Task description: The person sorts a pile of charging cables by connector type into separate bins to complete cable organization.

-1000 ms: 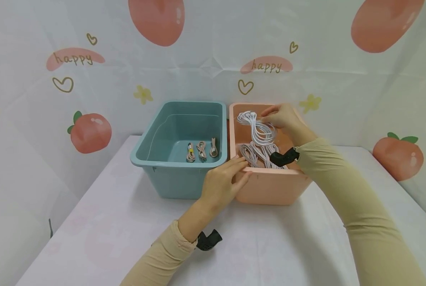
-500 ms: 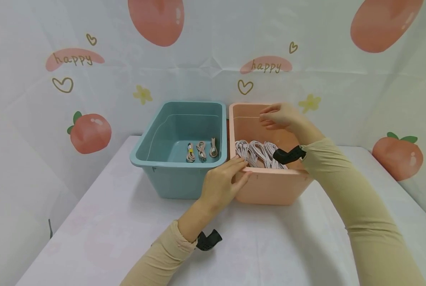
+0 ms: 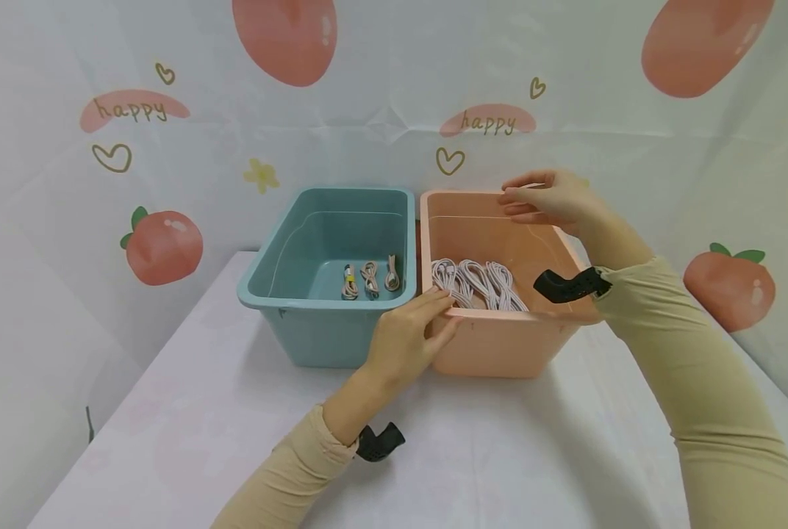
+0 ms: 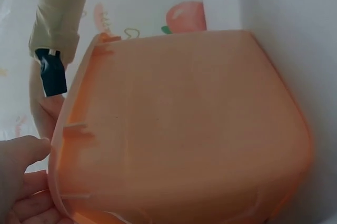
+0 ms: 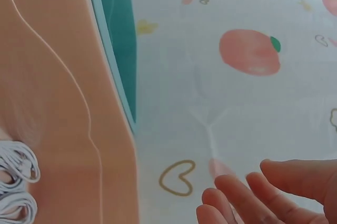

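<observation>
In the head view my left hand (image 3: 403, 338) holds the front left corner of a peach-coloured plastic bin (image 3: 500, 345), fingers over the rim and thumb at its front. The left wrist view shows the thumb and fingers at that rim (image 4: 55, 150). Several bundled white cables (image 3: 480, 285) lie inside near the front. My right hand (image 3: 556, 198) hovers over the bin's back right rim with relaxed fingers and holds nothing; in the right wrist view its fingers (image 5: 247, 197) are spread apart.
A blue-green plastic bin (image 3: 328, 303) stands left of the peach one, close beside it. Three small tied cables (image 3: 370, 279) lie in it. Both stand on a table with a white cloth (image 3: 473, 455), before a printed backdrop (image 3: 367, 88).
My right hand let a white cable bundle go into the peach bin, onto the others at the front left. It then moved up and right, out of the bin. The left hand stayed.
</observation>
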A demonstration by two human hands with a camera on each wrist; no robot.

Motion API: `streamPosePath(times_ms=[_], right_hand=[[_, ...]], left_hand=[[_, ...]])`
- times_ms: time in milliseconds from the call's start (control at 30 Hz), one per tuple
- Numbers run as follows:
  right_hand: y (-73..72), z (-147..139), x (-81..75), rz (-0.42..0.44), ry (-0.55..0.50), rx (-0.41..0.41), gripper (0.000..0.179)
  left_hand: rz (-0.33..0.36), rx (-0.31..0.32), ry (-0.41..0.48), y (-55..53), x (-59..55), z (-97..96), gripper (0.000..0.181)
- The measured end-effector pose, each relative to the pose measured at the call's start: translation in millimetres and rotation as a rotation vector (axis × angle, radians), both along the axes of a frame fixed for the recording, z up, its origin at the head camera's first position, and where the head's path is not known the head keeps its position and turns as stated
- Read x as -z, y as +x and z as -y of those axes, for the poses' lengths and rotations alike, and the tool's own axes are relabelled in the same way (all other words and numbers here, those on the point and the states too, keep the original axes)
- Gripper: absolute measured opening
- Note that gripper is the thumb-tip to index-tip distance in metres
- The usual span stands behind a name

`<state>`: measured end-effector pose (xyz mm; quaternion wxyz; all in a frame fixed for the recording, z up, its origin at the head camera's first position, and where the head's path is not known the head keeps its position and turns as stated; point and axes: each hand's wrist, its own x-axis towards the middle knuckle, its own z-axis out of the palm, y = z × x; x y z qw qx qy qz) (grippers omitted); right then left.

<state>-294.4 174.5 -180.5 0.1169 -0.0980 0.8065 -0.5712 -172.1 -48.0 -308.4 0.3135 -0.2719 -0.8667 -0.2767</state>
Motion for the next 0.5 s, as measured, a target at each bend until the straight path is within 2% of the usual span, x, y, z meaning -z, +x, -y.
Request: streamPosePath(times_ms=[133, 200, 267, 367, 500], right_hand=[[6.5, -4.4, -4.5, -0.037, 0.051, 0.033, 0.034], [8.6, -6.2, -5.7, -0.067, 0.094, 0.048, 0.036], [10.9, -7.6, -6.2, -0.110, 0.145, 0.069, 0.037], [15.3, -8.6, -6.3, -0.198, 0.232, 0.091, 0.039], [22.4, -8.6, -7.7, -0.301, 0.336, 0.122, 0.040]], left_hand=[[0.111, 0.058, 0.017, 2.6, -7.1, 4.1, 0.035], [0.173, 0.079, 0.013, 4.6, -13.0, 6.6, 0.037], [0.208, 0.095, -0.001, 6.2, -20.6, 9.8, 0.038], [0.201, 0.095, -0.036, 7.8, -34.4, 16.0, 0.038], [0.155, 0.059, -0.078, 6.6, -58.2, 29.1, 0.041]])
